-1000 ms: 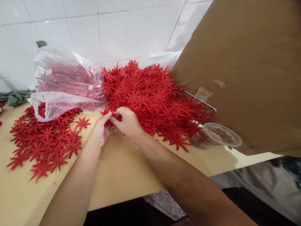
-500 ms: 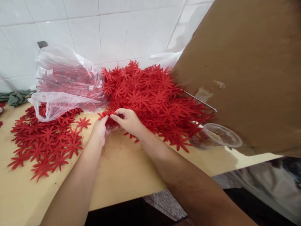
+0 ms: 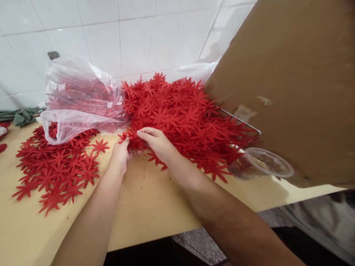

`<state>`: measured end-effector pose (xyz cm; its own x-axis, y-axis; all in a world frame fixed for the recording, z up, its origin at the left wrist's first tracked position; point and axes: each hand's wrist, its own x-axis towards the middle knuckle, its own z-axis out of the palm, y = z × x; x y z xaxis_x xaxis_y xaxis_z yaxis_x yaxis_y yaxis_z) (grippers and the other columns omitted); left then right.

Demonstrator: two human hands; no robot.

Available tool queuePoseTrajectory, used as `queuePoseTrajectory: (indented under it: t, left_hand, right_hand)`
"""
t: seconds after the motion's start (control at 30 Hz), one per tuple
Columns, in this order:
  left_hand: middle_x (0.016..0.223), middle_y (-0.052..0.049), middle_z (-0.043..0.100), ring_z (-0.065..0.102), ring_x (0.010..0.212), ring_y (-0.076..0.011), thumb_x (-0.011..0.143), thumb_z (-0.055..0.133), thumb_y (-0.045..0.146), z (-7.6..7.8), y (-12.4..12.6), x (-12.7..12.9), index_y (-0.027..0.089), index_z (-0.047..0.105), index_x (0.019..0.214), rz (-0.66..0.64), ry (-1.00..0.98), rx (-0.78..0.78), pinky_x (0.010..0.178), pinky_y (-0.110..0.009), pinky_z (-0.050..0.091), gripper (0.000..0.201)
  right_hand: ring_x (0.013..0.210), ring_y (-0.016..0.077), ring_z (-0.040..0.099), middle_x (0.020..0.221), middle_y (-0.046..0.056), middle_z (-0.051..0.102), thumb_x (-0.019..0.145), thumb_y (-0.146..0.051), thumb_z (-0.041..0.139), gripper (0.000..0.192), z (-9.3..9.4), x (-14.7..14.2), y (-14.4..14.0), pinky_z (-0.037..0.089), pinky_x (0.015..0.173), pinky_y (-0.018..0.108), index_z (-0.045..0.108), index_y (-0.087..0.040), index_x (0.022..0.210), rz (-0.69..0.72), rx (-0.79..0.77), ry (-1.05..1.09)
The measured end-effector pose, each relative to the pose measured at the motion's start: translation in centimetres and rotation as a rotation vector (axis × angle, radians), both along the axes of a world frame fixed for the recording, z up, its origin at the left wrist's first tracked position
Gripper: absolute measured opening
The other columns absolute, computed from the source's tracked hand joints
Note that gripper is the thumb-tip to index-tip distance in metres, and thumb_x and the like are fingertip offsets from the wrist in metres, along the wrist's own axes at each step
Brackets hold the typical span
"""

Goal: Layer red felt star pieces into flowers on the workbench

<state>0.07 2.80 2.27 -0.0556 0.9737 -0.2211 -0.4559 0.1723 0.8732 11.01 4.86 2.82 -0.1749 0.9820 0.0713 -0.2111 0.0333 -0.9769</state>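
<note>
1. Left hand [image 3: 119,154], frame centre: fingers pinched on a red flower cutout [image 3: 124,136] at the near edge of the big pile.
2. Right hand [image 3: 156,142] just beside it: thumb and forefinger closed on the same small clump of cutouts; exactly which piece it grips, cannot tell.
3. The held cutout is star-shaped with thin petals radiating all round, so no clear long axis; lies roughly flat, petals fanning toward frame left.
4. Big red pile [image 3: 180,114], centre to centre-right, heaped against the tiled wall.
5. Flat spread of single cutouts [image 3: 55,170] on the worktop [image 3: 149,203], lower left, well apart from the hands.
6. Clear plastic bag [image 3: 80,99] holding more red pieces, upper left, touching the pile.
7. Clear plastic cup [image 3: 263,164] on its side, right of the pile, mouth toward frame right.
8. Cardboard sheet [image 3: 291,81] fills upper right.
</note>
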Motion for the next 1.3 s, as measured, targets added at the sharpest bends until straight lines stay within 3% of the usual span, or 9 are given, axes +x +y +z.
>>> queuePoseTrajectory:
  t: [0.17,0.4,0.57,0.77,0.9,1.07,1.3]
  left_hand:
    - [0.074,-0.005,0.067,0.064,0.073,-0.0149,0.076,0.046,0.014,0.0,0.2,-0.3,0.013,0.060,0.088,0.032,-0.012,-0.032,0.067,-0.029,0.053,0.019]
    - [0.074,-0.003,0.067,0.064,0.071,-0.0140,0.073,0.050,0.017,0.1,0.1,-0.2,0.015,0.057,0.087,0.016,0.022,-0.017,0.066,-0.028,0.052,0.015]
    - [0.073,-0.002,0.066,0.063,0.068,-0.0127,0.073,0.050,0.017,0.1,0.1,-0.5,0.015,0.056,0.083,0.063,0.025,-0.028,0.063,-0.026,0.052,0.012]
    - [0.061,0.000,0.062,0.057,0.052,-0.0094,0.077,0.046,0.018,0.5,-0.1,-0.3,0.015,0.052,0.077,0.014,-0.011,-0.071,0.054,-0.022,0.048,0.007]
    - [0.057,0.001,0.059,0.054,0.047,-0.0085,0.079,0.046,0.020,0.6,-0.1,-0.1,0.015,0.052,0.077,-0.026,-0.027,-0.084,0.048,-0.019,0.044,0.009]
    - [0.061,0.000,0.061,0.055,0.050,-0.0086,0.077,0.050,0.022,0.4,0.0,-0.2,0.016,0.053,0.077,-0.016,-0.035,-0.085,0.052,-0.021,0.046,0.007]
    - [0.065,-0.001,0.063,0.056,0.052,-0.0088,0.078,0.048,0.022,0.7,-0.3,-0.1,0.015,0.055,0.080,-0.034,-0.047,-0.079,0.057,-0.023,0.049,0.010]
  right_hand:
    - [0.057,0.0093,0.054,0.061,-0.003,0.060,0.059,-0.037,0.065,0.021,0.0,0.5,0.4,0.042,0.054,0.023,0.058,-0.020,0.066,-0.075,-0.110,0.121]
    - [0.052,0.0064,0.049,0.059,-0.004,0.056,0.047,-0.036,0.074,0.030,-0.2,0.5,0.7,0.041,0.051,0.021,0.055,-0.018,0.061,-0.101,-0.098,0.098]
    - [0.048,0.0056,0.046,0.054,-0.006,0.051,0.056,-0.034,0.069,0.026,0.6,1.4,0.8,0.040,0.048,0.021,0.049,-0.018,0.059,-0.203,-0.043,0.102]
    - [0.045,0.0067,0.044,0.057,-0.005,0.049,0.063,-0.022,0.061,0.013,1.0,4.6,2.5,0.040,0.045,0.022,0.049,-0.021,0.068,-0.581,0.188,0.001]
    - [0.056,0.0103,0.051,0.067,-0.001,0.056,0.063,-0.019,0.059,0.015,0.5,5.4,3.2,0.045,0.053,0.027,0.053,-0.021,0.077,-0.590,0.242,-0.067]
    - [0.071,0.0149,0.057,0.076,0.002,0.059,0.065,-0.021,0.058,0.017,0.0,5.4,3.4,0.048,0.067,0.033,0.054,-0.020,0.082,-0.586,0.343,-0.192]
    - [0.082,0.0180,0.057,0.091,0.008,0.058,0.071,-0.017,0.049,0.019,-0.4,5.8,3.3,0.047,0.078,0.038,0.052,-0.019,0.090,-0.757,0.543,-0.524]
